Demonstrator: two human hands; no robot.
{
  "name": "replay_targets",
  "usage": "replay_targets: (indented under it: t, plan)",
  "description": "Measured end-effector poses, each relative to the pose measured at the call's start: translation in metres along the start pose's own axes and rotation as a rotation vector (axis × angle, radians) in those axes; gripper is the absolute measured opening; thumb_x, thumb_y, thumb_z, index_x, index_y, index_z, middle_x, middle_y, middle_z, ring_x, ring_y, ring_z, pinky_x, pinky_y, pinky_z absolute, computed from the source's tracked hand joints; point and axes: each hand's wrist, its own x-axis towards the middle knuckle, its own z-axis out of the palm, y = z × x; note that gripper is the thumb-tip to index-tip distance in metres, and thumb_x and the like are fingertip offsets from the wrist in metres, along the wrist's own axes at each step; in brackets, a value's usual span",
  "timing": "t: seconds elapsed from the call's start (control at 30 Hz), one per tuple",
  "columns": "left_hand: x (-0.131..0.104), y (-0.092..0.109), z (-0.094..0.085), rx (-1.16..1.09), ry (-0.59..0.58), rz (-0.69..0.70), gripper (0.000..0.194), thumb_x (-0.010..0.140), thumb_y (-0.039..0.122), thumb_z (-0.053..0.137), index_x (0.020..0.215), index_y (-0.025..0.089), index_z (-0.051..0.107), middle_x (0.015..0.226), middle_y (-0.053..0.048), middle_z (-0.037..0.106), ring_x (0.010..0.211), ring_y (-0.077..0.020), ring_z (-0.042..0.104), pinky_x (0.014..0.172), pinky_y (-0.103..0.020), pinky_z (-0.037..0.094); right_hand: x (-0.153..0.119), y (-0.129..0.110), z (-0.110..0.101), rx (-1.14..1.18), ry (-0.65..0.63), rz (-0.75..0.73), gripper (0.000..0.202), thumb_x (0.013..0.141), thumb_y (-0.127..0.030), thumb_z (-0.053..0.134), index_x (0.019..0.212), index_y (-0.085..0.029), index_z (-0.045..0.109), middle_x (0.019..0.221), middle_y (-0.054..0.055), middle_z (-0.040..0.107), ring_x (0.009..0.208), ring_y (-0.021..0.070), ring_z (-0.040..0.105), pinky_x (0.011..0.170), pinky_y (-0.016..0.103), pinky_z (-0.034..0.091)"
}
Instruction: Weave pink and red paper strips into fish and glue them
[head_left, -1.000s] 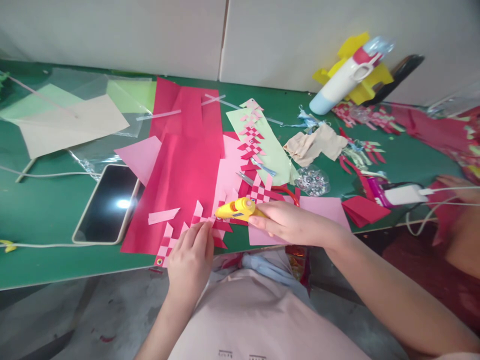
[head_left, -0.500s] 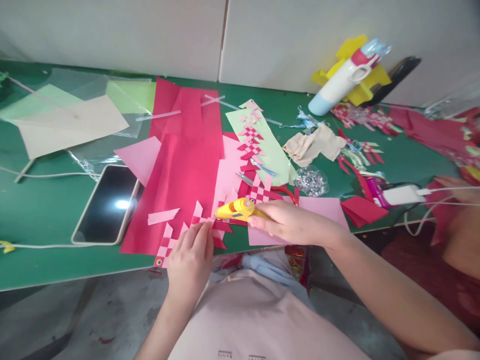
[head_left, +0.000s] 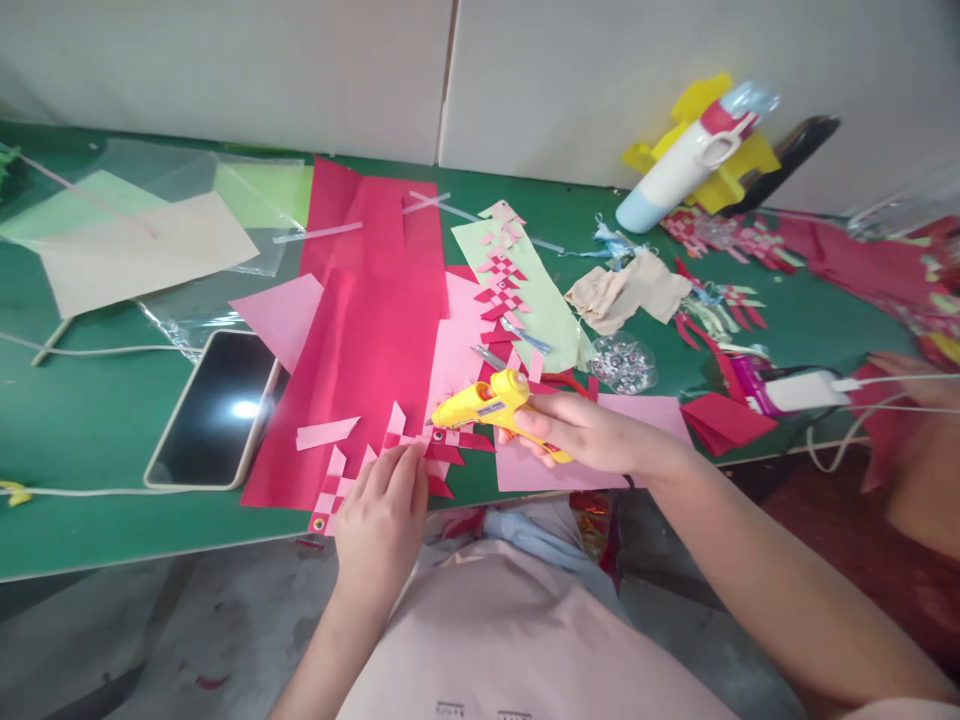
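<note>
My right hand (head_left: 574,432) is wrapped round the handle of a yellow hot glue gun (head_left: 484,402). The gun's nozzle points left, right by the woven pink-and-red paper strips. My left hand (head_left: 384,500) has its fingers together, holding down a checkered woven paper fish (head_left: 330,497) with a googly eye near the table's front edge. The hand hides part of this fish. Beside it, under the nozzle, another woven piece with an eye (head_left: 439,437) lies partly covered. A loose pink paper strip (head_left: 328,433) rests on the red paper (head_left: 375,330).
A phone (head_left: 214,410) lies to the left, near a clear plastic bag. Beyond the hands are small woven fish on a pale green card (head_left: 536,285), scissors (head_left: 491,357) and a bag of googly eyes (head_left: 621,362). A bottle (head_left: 686,165) and another person's arm (head_left: 926,450) are at the right.
The glue gun has tilted and more of its body shows; my right hand has turned and lowered slightly with it. My left hand stays on the paper fish.
</note>
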Motion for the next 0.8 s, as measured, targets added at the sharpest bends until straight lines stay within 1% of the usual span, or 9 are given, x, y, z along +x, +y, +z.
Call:
replay_targets:
  t: [0.13, 0.2, 0.3, 0.33, 0.4, 0.5, 0.63, 0.7, 0.8]
  plan:
    - [0.001, 0.000, 0.001, 0.023, 0.006, 0.003, 0.021, 0.087, 0.019, 0.059, 0.107, 0.019, 0.065, 0.095, -0.002, 0.072, 0.080, -0.0166, 0.065, 0.065, -0.026, 0.046, -0.001, 0.005, -0.002, 0.092, 0.017, -0.008, 0.052, 0.094, -0.059, 0.037, 0.094, -0.011, 0.058, 0.062, -0.001, 0.050, 0.056, 0.0106, 0.050, 0.055, 0.026, 0.040]
    - [0.002, 0.001, 0.002, 0.062, 0.015, -0.001, 0.027, 0.087, 0.021, 0.058, 0.114, 0.019, 0.063, 0.090, -0.003, 0.072, 0.078, -0.0174, 0.065, 0.065, -0.027, 0.046, -0.002, 0.005, -0.003, 0.138, 0.046, -0.006, 0.052, 0.093, -0.060, 0.038, 0.093, -0.011, 0.058, 0.063, -0.001, 0.050, 0.058, 0.0113, 0.051, 0.056, 0.026, 0.041]
    - [0.002, 0.001, 0.004, 0.078, 0.024, -0.029, 0.042, 0.089, 0.022, 0.056, 0.130, 0.014, 0.052, 0.083, -0.004, 0.071, 0.074, -0.0170, 0.065, 0.064, -0.027, 0.047, -0.003, 0.005, -0.002, 0.226, 0.107, -0.030, 0.049, 0.093, -0.059, 0.039, 0.089, -0.013, 0.056, 0.066, 0.000, 0.049, 0.059, 0.0112, 0.052, 0.055, 0.026, 0.041]
    - [0.002, 0.001, 0.004, 0.074, 0.025, -0.033, 0.042, 0.089, 0.022, 0.056, 0.130, 0.013, 0.051, 0.083, -0.004, 0.071, 0.073, -0.0168, 0.065, 0.065, -0.027, 0.047, -0.003, 0.005, -0.002, 0.249, 0.130, -0.040, 0.048, 0.093, -0.058, 0.039, 0.089, -0.013, 0.056, 0.067, 0.000, 0.049, 0.059, 0.0108, 0.051, 0.055, 0.026, 0.040]
    - [0.003, 0.001, 0.004, 0.064, 0.015, -0.021, 0.034, 0.089, 0.022, 0.056, 0.121, 0.014, 0.057, 0.088, -0.005, 0.071, 0.076, -0.0172, 0.064, 0.067, -0.027, 0.048, -0.002, 0.006, -0.001, 0.282, 0.170, -0.060, 0.045, 0.095, -0.056, 0.038, 0.089, -0.015, 0.054, 0.068, -0.001, 0.048, 0.059, 0.0102, 0.049, 0.055, 0.026, 0.040]
    - [0.005, 0.001, 0.002, 0.050, -0.051, 0.015, 0.022, 0.088, 0.020, 0.055, 0.107, 0.016, 0.065, 0.096, -0.007, 0.069, 0.081, -0.0191, 0.062, 0.071, -0.029, 0.048, -0.001, 0.007, 0.000, 0.318, 0.216, -0.091, 0.042, 0.096, -0.055, 0.037, 0.085, -0.016, 0.052, 0.066, -0.001, 0.047, 0.060, 0.0107, 0.047, 0.056, 0.026, 0.039]
    - [0.009, 0.002, 0.001, 0.060, -0.140, 0.025, 0.026, 0.089, 0.020, 0.052, 0.111, 0.018, 0.065, 0.096, -0.008, 0.067, 0.079, -0.0202, 0.059, 0.066, -0.031, 0.047, 0.002, 0.010, 0.000, 0.327, 0.220, -0.053, 0.046, 0.093, -0.058, 0.039, 0.076, -0.017, 0.050, 0.065, 0.000, 0.047, 0.057, 0.0105, 0.045, 0.052, 0.026, 0.037]
    - [0.010, 0.002, 0.001, 0.069, -0.163, 0.031, 0.027, 0.090, 0.021, 0.052, 0.113, 0.018, 0.065, 0.097, -0.009, 0.066, 0.079, -0.0208, 0.058, 0.066, -0.032, 0.047, 0.002, 0.011, 0.000, 0.329, 0.219, -0.033, 0.048, 0.092, -0.060, 0.040, 0.074, -0.017, 0.050, 0.066, 0.001, 0.048, 0.056, 0.0104, 0.045, 0.050, 0.026, 0.036]
    - [0.011, 0.002, 0.002, 0.083, -0.184, 0.044, 0.027, 0.089, 0.020, 0.052, 0.113, 0.017, 0.066, 0.097, -0.010, 0.064, 0.079, -0.0212, 0.056, 0.068, -0.032, 0.046, 0.004, 0.013, -0.002, 0.329, 0.231, -0.047, 0.049, 0.092, -0.061, 0.040, 0.071, -0.017, 0.048, 0.065, 0.000, 0.047, 0.056, 0.0104, 0.045, 0.051, 0.026, 0.036]
